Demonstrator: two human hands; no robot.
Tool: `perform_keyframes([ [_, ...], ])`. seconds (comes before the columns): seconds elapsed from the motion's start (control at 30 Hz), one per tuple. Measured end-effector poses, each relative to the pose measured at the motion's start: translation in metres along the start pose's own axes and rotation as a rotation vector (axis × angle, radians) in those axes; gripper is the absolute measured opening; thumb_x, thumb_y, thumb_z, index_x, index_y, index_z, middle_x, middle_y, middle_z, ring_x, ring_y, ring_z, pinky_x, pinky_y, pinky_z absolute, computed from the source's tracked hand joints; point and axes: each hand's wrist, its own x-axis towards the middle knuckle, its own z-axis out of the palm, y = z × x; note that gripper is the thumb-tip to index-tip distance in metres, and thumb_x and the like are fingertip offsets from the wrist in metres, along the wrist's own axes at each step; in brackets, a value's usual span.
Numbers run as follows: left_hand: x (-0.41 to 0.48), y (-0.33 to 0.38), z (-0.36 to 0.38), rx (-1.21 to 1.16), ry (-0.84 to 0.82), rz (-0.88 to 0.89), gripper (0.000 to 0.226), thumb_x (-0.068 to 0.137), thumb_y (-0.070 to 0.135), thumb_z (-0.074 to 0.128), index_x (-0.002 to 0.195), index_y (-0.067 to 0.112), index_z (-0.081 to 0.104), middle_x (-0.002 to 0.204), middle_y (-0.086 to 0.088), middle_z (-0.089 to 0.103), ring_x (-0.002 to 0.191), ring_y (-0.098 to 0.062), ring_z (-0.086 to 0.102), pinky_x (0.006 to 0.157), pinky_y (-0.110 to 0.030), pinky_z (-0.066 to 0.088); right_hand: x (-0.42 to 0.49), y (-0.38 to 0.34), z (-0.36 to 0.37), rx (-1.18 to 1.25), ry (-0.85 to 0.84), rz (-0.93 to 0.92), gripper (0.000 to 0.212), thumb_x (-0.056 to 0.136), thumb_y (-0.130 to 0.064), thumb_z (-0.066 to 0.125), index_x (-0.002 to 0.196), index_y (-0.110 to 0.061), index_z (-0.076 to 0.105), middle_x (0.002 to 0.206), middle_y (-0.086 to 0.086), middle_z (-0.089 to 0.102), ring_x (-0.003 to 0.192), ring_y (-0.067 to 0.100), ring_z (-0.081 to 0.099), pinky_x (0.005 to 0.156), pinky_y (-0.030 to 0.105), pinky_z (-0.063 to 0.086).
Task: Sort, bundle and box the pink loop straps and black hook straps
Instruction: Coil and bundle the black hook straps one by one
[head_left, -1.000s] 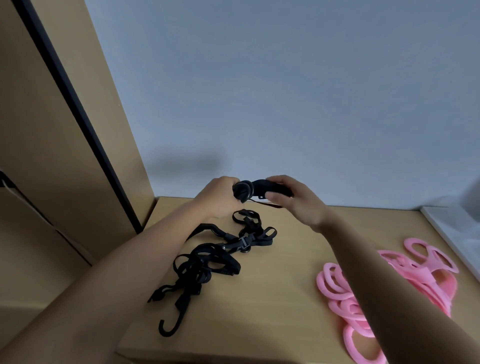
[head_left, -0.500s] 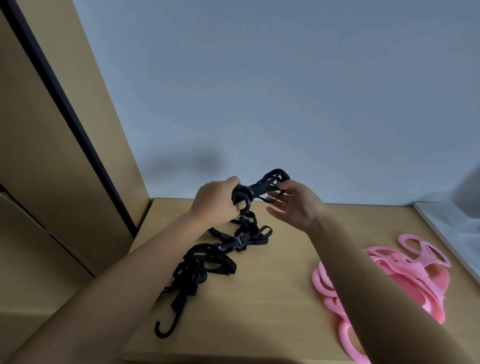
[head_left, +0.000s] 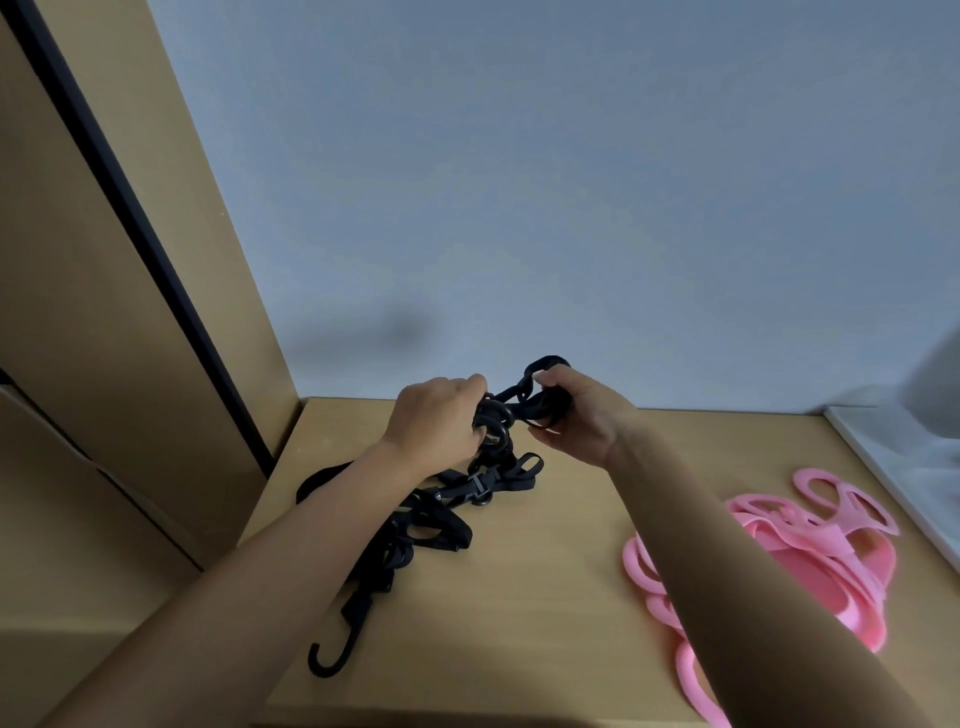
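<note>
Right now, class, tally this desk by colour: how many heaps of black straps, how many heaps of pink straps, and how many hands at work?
black strap heap: 1
pink strap heap: 1
hands: 2, left hand and right hand, both gripping the black heap's raised end
Total: 4
Single straps are too tangled to count.

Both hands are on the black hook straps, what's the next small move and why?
Probably pull more slack up and wrap it onto the held part: left hand and right hand grip the black hook straps above the table, while most of their length lies loose and tangled there.
</note>
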Motion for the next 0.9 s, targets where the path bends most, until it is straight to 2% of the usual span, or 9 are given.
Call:
perform_keyframes([
  [0.1,0.0,0.001,-0.001,-0.07,-0.034,-0.122,0.026,0.082,0.023,0.063,0.102,0.006,0.057,0.083,-0.005,0.066,0.075,-0.027,0.061,0.06,-0.027,0.037,0.003,-0.001,-0.005,0.142,-0.03,-0.007,0.009,0.084,-0.006,0.049,0.076,-0.01,0.048,0.075,0.007,0.055,0.072,0.02,0.054,0.071,0.03,0.046],
  [0.17,0.0,0.0,0.0,-0.198,-0.025,-0.234,0.027,0.084,0.023,0.062,0.106,0.009,0.055,0.088,-0.004,0.066,0.08,-0.026,0.061,0.066,-0.028,0.043,0.001,0.003,-0.006,0.241,-0.086,-0.047,0.012,0.082,-0.004,0.046,0.071,-0.01,0.047,0.066,0.004,0.055,0.072,0.019,0.053,0.072,0.03,0.044],
  [0.27,0.001,0.008,0.003,-0.503,-0.019,-0.396,0.021,0.079,0.015,0.068,0.097,0.01,0.058,0.084,-0.002,0.064,0.077,-0.022,0.06,0.067,-0.028,0.047,-0.005,0.006,0.003,0.455,-0.17,-0.142,0.006,0.07,-0.011,0.055,0.064,-0.011,0.053,0.061,0.002,0.054,0.066,0.017,0.051,0.072,0.034,0.043],
  [0.37,-0.001,0.014,0.006,-0.753,-0.082,-0.523,0.016,0.074,0.007,0.068,0.086,0.011,0.058,0.072,0.005,0.056,0.068,-0.014,0.052,0.06,-0.022,0.04,-0.009,0.002,0.007,0.499,-0.173,-0.179,0.023,0.083,-0.027,0.058,0.064,-0.014,0.058,0.064,0.001,0.062,0.059,0.014,0.062,0.072,0.035,0.044],
  [0.5,-0.001,0.016,0.003,-0.992,-0.127,-0.648,0.021,0.072,-0.003,0.065,0.07,0.013,0.052,0.062,0.0,0.051,0.055,-0.013,0.046,0.051,-0.017,0.036,-0.006,0.005,0.005,0.422,-0.169,-0.147,0.035,0.092,-0.042,0.048,0.078,-0.013,0.06,0.079,0.007,0.069,0.081,0.018,0.066,0.075,0.03,0.043],
  [0.6,-0.001,0.017,0.001,-1.041,-0.135,-0.69,0.024,0.071,-0.005,0.063,0.066,0.012,0.047,0.061,-0.006,0.048,0.052,-0.015,0.042,0.044,-0.016,0.035,-0.005,0.008,0.006,0.51,-0.032,-0.089,0.034,0.09,-0.044,0.054,0.069,-0.018,0.048,0.051,-0.005,0.046,0.059,0.009,0.044,0.068,0.024,0.039],
  [0.67,-0.002,0.017,0.002,-0.987,-0.16,-0.678,0.025,0.071,-0.003,0.066,0.069,0.016,0.049,0.063,0.0,0.048,0.054,-0.013,0.042,0.049,-0.019,0.034,-0.009,0.009,0.006,0.58,0.018,-0.069,0.04,0.09,-0.042,0.056,0.061,-0.017,0.043,0.046,-0.005,0.037,0.053,0.01,0.035,0.067,0.023,0.037],
  [0.8,-0.001,0.012,0.007,-0.909,-0.188,-0.704,0.023,0.071,0.002,0.067,0.071,0.017,0.05,0.064,0.004,0.048,0.056,-0.011,0.043,0.052,-0.02,0.032,-0.013,0.013,0.008,0.599,-0.054,-0.031,0.052,0.092,-0.045,0.05,0.048,-0.017,0.043,0.05,-0.005,0.044,0.056,0.012,0.044,0.075,0.027,0.038],
  [0.9,0.003,0.009,0.008,-0.936,-0.185,-0.822,0.017,0.071,0.001,0.064,0.071,0.012,0.051,0.06,0.0,0.046,0.052,-0.014,0.039,0.049,-0.023,0.03,-0.02,0.011,0.01,0.401,-0.179,-0.087,0.05,0.093,-0.036,0.049,0.047,-0.019,0.043,0.049,-0.005,0.043,0.055,0.012,0.049,0.075,0.029,0.04],
])
